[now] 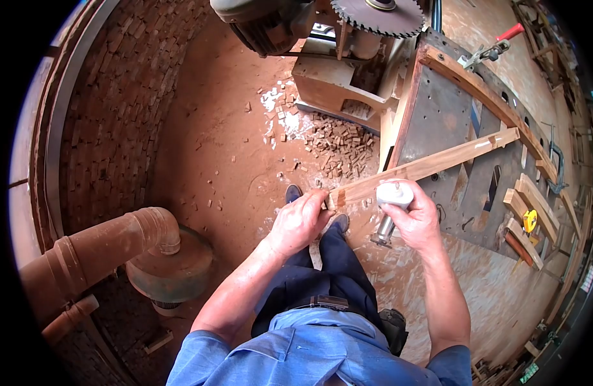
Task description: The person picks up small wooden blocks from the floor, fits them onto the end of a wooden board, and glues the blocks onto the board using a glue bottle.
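Note:
My left hand (301, 222) is closed around the near end of a long wooden board (431, 163). The board slants up to the right, and its far part lies over a grey metal table (438, 109). In my right hand (415, 215) is a tool with a rounded white top and a silver metal body (385, 228). My fingers wrap round the white top, just below the board's edge. Whether the tool touches the board cannot be told.
A circular saw blade (380, 14) and a motor (264, 26) stand at the top. Wood offcuts (340, 145) litter the floor. A yellow tape measure (530, 220) and wood pieces lie at right. A dusty pipe (103, 248) is at left.

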`<state>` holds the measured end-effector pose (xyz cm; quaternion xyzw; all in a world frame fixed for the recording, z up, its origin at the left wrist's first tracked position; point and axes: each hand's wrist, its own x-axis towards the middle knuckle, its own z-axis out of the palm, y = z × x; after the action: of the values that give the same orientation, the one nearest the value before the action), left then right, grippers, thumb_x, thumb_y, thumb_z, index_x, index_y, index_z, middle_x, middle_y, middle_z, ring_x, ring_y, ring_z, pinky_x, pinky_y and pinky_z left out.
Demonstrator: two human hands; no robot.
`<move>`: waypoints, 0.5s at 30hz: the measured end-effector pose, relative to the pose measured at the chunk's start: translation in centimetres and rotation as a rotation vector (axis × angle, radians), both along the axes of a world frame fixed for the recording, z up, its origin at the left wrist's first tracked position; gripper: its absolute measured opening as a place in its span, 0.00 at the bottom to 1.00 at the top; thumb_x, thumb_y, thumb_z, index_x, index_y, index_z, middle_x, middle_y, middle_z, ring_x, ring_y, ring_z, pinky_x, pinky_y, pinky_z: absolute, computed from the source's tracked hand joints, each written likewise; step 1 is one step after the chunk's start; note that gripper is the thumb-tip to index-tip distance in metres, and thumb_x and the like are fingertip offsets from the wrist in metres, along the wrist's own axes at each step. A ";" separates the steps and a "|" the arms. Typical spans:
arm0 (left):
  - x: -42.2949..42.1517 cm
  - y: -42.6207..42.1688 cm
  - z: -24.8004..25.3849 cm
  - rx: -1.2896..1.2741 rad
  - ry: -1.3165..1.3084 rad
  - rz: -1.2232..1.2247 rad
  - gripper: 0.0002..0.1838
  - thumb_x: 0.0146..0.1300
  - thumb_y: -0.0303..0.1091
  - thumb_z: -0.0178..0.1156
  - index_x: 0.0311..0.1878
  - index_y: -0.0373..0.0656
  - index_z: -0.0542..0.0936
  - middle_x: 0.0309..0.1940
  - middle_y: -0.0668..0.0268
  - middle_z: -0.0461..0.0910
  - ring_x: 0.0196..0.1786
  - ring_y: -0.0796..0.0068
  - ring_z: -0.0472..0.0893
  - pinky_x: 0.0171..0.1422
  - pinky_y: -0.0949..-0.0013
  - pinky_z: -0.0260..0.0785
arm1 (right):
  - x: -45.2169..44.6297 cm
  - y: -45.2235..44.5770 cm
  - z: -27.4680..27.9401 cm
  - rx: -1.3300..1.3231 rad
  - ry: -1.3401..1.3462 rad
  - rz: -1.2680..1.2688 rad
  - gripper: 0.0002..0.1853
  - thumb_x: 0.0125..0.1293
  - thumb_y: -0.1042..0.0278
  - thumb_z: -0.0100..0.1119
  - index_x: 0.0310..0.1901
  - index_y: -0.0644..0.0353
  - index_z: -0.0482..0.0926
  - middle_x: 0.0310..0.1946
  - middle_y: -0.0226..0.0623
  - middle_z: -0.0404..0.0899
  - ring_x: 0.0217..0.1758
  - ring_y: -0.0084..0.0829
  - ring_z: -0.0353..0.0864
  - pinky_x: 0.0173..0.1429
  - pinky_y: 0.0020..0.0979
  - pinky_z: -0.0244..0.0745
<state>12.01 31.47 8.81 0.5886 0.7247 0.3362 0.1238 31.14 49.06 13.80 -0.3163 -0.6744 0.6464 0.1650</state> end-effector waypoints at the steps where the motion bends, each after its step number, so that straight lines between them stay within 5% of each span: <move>1: 0.0 0.0 0.1 -0.002 0.002 -0.003 0.26 0.50 0.25 0.73 0.54 0.33 0.77 0.46 0.50 0.83 0.42 0.55 0.87 0.45 0.62 0.83 | 0.1 0.0 0.2 0.029 -0.010 0.005 0.19 0.65 0.83 0.65 0.56 0.65 0.76 0.48 0.32 0.84 0.51 0.21 0.82 0.57 0.27 0.77; 9: 0.0 0.1 0.6 -0.041 -0.003 -0.014 0.26 0.49 0.25 0.73 0.53 0.34 0.77 0.47 0.50 0.83 0.41 0.55 0.86 0.44 0.61 0.82 | 1.2 -1.6 1.4 0.095 -0.180 -0.019 0.16 0.62 0.75 0.71 0.48 0.65 0.76 0.41 0.44 0.86 0.43 0.29 0.86 0.48 0.32 0.79; 15: -0.1 0.1 0.6 -0.024 0.016 -0.022 0.26 0.49 0.26 0.73 0.53 0.34 0.77 0.46 0.51 0.83 0.41 0.55 0.86 0.43 0.61 0.82 | 0.7 -1.5 0.8 0.255 -0.088 -0.042 0.19 0.60 0.75 0.72 0.52 0.65 0.78 0.43 0.44 0.87 0.47 0.33 0.88 0.50 0.33 0.81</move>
<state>11.87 31.58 9.37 0.5977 0.7232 0.3213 0.1286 31.81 47.58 14.62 -0.3347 -0.7511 0.5372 0.1877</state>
